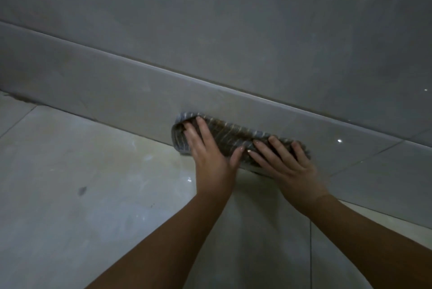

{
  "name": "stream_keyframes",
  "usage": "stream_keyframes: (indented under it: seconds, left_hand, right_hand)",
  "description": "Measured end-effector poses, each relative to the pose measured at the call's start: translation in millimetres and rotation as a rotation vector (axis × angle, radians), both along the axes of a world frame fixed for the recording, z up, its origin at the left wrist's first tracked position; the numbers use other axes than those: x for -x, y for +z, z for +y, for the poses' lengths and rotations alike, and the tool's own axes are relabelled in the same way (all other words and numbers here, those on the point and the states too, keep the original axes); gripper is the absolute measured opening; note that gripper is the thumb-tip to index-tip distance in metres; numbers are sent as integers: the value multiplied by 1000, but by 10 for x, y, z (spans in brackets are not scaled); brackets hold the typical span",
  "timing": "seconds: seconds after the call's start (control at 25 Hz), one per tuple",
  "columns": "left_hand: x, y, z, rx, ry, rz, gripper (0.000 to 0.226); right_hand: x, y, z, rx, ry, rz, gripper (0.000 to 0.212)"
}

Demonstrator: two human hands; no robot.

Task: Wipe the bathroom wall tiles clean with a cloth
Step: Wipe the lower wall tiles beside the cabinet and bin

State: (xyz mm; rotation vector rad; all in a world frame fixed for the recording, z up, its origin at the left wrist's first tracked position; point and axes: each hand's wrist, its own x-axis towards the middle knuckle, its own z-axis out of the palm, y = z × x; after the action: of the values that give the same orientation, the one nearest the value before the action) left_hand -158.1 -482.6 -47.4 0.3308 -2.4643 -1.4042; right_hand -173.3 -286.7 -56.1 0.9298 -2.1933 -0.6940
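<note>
Forearms [163, 242] enter from bottom edge; left hand [208, 150] and right hand [287, 164] press straight, spread fingers [201, 125] on cloth [231, 134] against wall tile [117, 92], centre frame.

Left of cloth [235, 138]: low tile band [93, 87] bare, free passage along it. Right of cloth: band bare too. Above cloth: top edge of band [140, 64], then flat wall tiles [233, 19]. Below cloth: floor [81, 160] meets band, closes way down.

The floor [70, 195] is pale glossy tile. A dark smudge [82, 191] marks its left side, grime [21, 99] lines the far-left joint, and the striped cloth [233, 134] meets it at the wall [117, 92].
</note>
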Motion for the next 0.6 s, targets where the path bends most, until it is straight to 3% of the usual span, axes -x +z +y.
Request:
stream_keyframes:
  seconds: [0.24, 0.48, 0.6]
  left_hand:
    - [-133, -281, 96, -73, -91, -112, 113]
    - [-201, 471, 487, -59, -95, -25, 110]
    - [-248, 939, 643, -41, -106, -132, 109]
  right_hand:
    - [-133, -271, 224, -181, 19, -175, 66]
    - [-263, 662, 602, -39, -6, -184, 62]
    - [-322, 1101, 715, -74, -58, -248, 61]
